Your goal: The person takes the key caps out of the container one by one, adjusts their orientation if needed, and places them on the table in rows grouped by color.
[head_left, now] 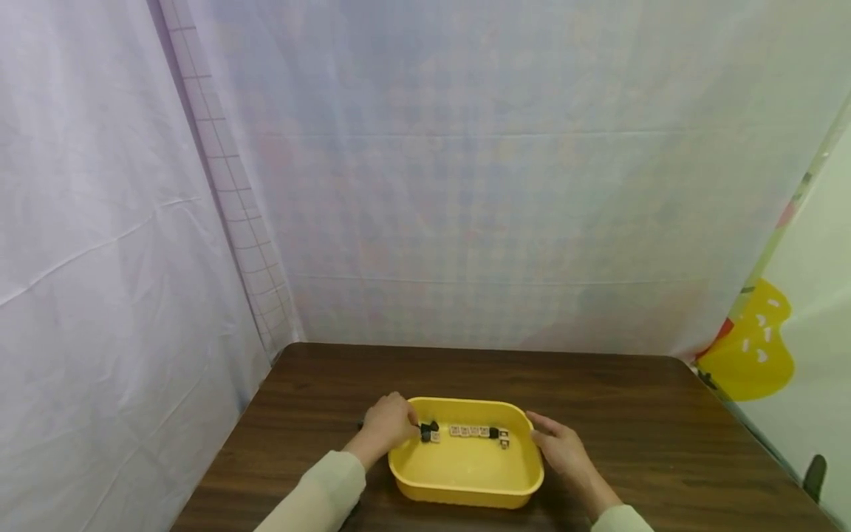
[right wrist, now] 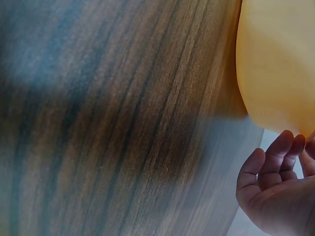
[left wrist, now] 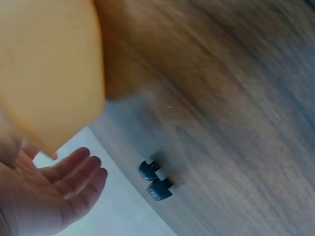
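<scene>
A yellow plastic tub (head_left: 468, 495) stands on the wooden table. My left hand (head_left: 388, 423) is at its upper left rim, thumb side over the edge; in the left wrist view the other fingers (left wrist: 81, 169) are loosely bent beside the rim. The right hand (head_left: 561, 447) holds the right rim, with fingertips (right wrist: 281, 140) against the edge. Along the tub's far side lie small white blocks (head_left: 469, 431) with dark markings, in a row, and small black pieces (head_left: 426, 432) near the left thumb. Part of the left thumb and index finger is hidden.
Two small black pieces with stubby stems (left wrist: 155, 181) lie on the table (head_left: 319, 399) just outside the tub, on the left. White curtains (head_left: 492, 185) hang behind and at the left. A yellow printed shape (head_left: 747, 355) shows on the right-hand sheet.
</scene>
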`<state>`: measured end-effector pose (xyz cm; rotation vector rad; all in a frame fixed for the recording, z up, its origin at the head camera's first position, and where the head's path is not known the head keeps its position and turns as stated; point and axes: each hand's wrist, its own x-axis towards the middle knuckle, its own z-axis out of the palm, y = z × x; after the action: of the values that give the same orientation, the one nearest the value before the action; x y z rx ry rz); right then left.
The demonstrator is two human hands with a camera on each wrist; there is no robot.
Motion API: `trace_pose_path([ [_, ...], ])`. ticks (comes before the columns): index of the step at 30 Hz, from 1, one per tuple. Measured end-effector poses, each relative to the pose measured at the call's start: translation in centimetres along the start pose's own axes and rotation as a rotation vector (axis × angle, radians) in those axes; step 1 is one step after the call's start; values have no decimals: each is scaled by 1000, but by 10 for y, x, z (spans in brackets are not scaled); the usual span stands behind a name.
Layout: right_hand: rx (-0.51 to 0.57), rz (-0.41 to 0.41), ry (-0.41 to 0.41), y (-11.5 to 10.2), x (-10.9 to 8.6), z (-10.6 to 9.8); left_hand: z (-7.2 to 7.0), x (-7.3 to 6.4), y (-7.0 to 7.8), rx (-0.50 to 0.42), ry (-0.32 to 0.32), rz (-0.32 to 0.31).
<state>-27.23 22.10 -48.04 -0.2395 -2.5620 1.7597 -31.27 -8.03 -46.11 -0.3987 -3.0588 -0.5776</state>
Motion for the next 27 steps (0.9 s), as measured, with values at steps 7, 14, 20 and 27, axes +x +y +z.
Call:
trace_pose_path([
  [7,5,4,-8,0,0,-1,-21,-2,-4,-209,182,120],
  [14,-26,-8,-18,-2,0,-1,-36,-1,-22,-363,286,100],
  [20,-39,-24,-27,-2,-1,-2,-37,-1,-54,-385,347,78],
  [27,23,-10,-9,-1,-2,0,-33,-7,-97,-379,349,29],
])
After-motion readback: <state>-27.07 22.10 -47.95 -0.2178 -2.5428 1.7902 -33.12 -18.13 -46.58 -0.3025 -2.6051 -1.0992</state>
